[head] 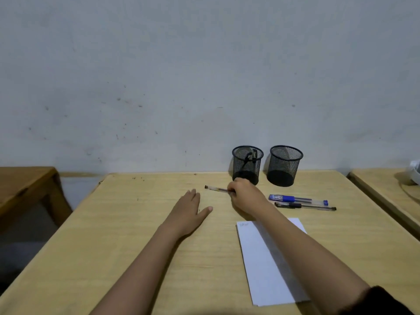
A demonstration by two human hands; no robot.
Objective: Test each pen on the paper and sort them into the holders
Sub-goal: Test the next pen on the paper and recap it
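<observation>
My right hand (pixel 246 194) is closed around one end of a clear pen (pixel 216 189), which points left just above the desk, in front of the left mesh holder (pixel 247 164). A pen leans inside that holder. The right mesh holder (pixel 285 165) looks empty. Flat on the desk with fingers apart, my left hand (pixel 189 209) holds nothing. A blue pen (pixel 297 198) and a black pen (pixel 305 206) lie side by side to the right. The white paper (pixel 256 258) lies near me under my right forearm, with a small scribble at its top left corner.
The wooden desk (pixel 136 235) stands against a grey wall. Another wooden table (pixel 22 185) is at the left across a gap, and a third desk (pixel 386 185) at the right carries a white object (pixel 414 171) at the frame's edge.
</observation>
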